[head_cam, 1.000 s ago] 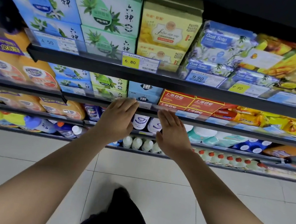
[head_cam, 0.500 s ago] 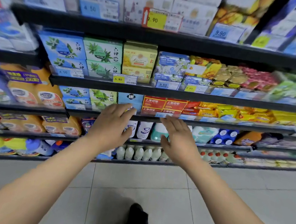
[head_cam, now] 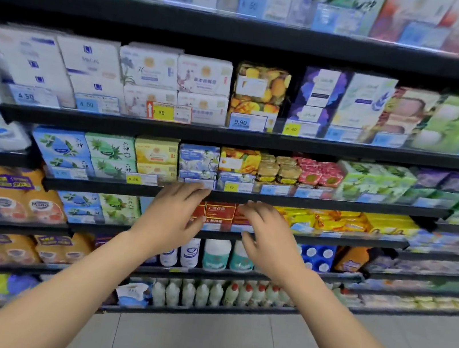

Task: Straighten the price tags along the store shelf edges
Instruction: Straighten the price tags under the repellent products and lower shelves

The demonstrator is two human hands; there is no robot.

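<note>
At the middle of the shelving, both hands are raised side by side, palms toward the shelves. Left hand (head_cam: 173, 219) has its fingers spread loosely, the fingertips (head_cam: 200, 188) up at the black shelf edge (head_cam: 307, 203) just below a blurred blue price tag (head_cam: 199, 182). Right hand (head_cam: 269, 240) is also open and holds nothing, hovering in front of the red boxes (head_cam: 219, 213) one shelf lower. More price tags line every edge, among them a yellow one (head_cam: 140, 180) to the left.
</note>
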